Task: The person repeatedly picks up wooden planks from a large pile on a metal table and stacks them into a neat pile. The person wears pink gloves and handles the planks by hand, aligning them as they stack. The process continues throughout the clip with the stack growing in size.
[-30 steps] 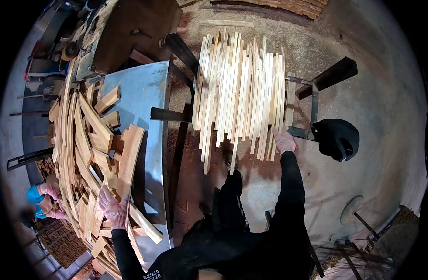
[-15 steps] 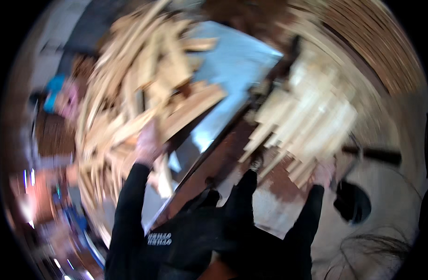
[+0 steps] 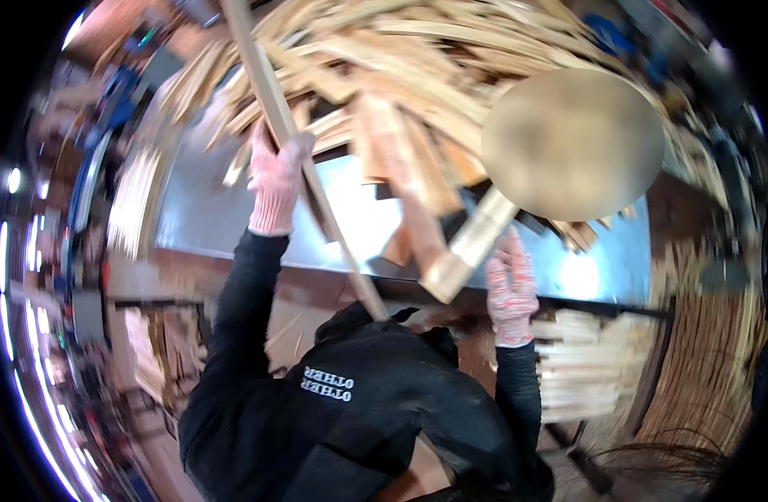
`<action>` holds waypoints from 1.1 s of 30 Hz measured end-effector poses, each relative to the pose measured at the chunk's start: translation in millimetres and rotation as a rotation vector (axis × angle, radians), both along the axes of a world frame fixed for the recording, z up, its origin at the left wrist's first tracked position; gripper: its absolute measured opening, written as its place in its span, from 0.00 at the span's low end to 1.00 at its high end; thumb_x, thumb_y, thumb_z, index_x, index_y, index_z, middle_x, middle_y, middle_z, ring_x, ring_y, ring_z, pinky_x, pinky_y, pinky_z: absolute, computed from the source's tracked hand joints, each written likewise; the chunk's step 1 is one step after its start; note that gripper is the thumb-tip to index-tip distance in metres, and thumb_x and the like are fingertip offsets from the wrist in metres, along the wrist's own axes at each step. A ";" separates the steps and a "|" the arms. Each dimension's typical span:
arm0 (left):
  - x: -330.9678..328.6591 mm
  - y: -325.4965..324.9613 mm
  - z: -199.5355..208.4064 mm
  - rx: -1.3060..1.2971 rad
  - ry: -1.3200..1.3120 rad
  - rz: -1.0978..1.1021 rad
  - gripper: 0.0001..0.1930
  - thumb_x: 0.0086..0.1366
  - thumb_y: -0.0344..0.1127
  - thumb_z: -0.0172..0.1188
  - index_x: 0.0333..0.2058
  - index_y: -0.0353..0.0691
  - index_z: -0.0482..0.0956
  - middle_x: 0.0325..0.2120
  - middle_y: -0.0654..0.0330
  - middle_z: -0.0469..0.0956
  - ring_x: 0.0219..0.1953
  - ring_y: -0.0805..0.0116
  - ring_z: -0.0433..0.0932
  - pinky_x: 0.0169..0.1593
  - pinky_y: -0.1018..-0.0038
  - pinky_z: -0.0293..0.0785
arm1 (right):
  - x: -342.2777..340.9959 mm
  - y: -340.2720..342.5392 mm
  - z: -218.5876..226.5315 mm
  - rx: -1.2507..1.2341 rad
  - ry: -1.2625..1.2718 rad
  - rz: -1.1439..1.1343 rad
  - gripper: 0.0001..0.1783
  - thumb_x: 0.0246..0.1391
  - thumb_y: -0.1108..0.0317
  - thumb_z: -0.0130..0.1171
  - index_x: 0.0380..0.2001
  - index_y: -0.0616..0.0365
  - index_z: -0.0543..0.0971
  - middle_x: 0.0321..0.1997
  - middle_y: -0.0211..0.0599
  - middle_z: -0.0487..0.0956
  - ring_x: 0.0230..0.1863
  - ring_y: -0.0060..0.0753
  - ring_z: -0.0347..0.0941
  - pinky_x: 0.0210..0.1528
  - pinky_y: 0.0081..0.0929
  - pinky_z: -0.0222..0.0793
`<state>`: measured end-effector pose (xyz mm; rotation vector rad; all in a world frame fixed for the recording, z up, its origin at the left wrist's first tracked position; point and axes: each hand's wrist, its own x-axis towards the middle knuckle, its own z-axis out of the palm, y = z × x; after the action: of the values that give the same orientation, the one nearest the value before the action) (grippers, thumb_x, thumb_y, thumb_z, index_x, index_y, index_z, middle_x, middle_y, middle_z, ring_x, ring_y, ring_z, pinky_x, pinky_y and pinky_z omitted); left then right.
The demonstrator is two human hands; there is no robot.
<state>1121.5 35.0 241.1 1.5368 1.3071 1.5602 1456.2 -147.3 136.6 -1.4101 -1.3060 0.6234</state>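
Note:
My left hand (image 3: 277, 180), in a pale pink knit glove, is closed around a long, narrow wooden strip (image 3: 271, 96). The strip runs slantwise from the top of the view down to my chest. Over the metal table's front part, my right hand (image 3: 511, 289) wears a similar glove. Its fingers stretch forward, apart from any grip, beside a short pale wooden board (image 3: 469, 243); whether they touch it is unclear. Reddish-brown boards (image 3: 398, 155) lie between my hands, jutting toward me from a heap of loose wooden strips (image 3: 401, 54).
A shiny metal table (image 3: 200, 222) carries the heap. Strips are stacked at its left end (image 3: 137, 201). Below its right side sits a pale wood stack (image 3: 589, 364), with a taller brown stack (image 3: 693, 368) farther right. A blurred round patch hides part of the heap.
My view has swung round from the pale stack on the right to the table. My left hand now holds a long strip; my right hand has come from that stack to the table.

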 end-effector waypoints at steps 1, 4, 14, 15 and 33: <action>-26.6 4.1 6.6 -0.012 -0.178 0.073 0.20 0.62 0.35 0.63 0.51 0.37 0.70 0.35 0.59 0.76 0.34 0.69 0.79 0.38 0.71 0.79 | -44.2 19.1 9.3 0.052 0.099 0.153 0.38 0.56 0.66 0.66 0.69 0.59 0.64 0.56 0.42 0.76 0.51 0.33 0.74 0.55 0.34 0.72; -110.4 9.3 -36.6 -0.190 -0.585 0.195 0.15 0.67 0.43 0.63 0.45 0.40 0.75 0.31 0.57 0.78 0.30 0.63 0.81 0.34 0.67 0.81 | -161.1 57.0 50.4 -0.224 -0.203 0.743 0.56 0.48 0.61 0.73 0.75 0.53 0.50 0.58 0.41 0.74 0.47 0.30 0.74 0.54 0.30 0.73; -271.8 -31.5 -167.7 -0.872 -0.320 0.406 0.35 0.65 0.62 0.58 0.52 0.31 0.78 0.36 0.51 0.83 0.38 0.64 0.81 0.47 0.70 0.75 | -360.1 158.9 20.2 -0.793 1.075 0.934 0.33 0.47 0.63 0.72 0.54 0.67 0.73 0.43 0.39 0.79 0.38 0.33 0.79 0.46 0.34 0.79; -271.3 -33.2 -181.4 -0.730 -0.523 0.364 0.33 0.64 0.56 0.63 0.54 0.30 0.76 0.37 0.52 0.83 0.39 0.64 0.81 0.49 0.71 0.76 | -371.6 172.2 21.0 -0.783 1.076 0.937 0.33 0.47 0.63 0.72 0.54 0.67 0.73 0.43 0.39 0.79 0.37 0.32 0.79 0.46 0.34 0.79; -251.0 -28.9 -98.2 -0.728 -0.815 0.127 0.23 0.68 0.38 0.54 0.57 0.31 0.71 0.43 0.55 0.78 0.43 0.67 0.78 0.49 0.69 0.75 | -358.2 474.9 -12.9 0.157 -1.280 -0.020 0.41 0.57 0.51 0.60 0.69 0.54 0.60 0.63 0.52 0.70 0.57 0.56 0.73 0.58 0.49 0.69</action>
<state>870.5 6.1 142.9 0.3113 1.2566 1.3207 1098.0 327.6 123.6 -1.7133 -2.2148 -0.5442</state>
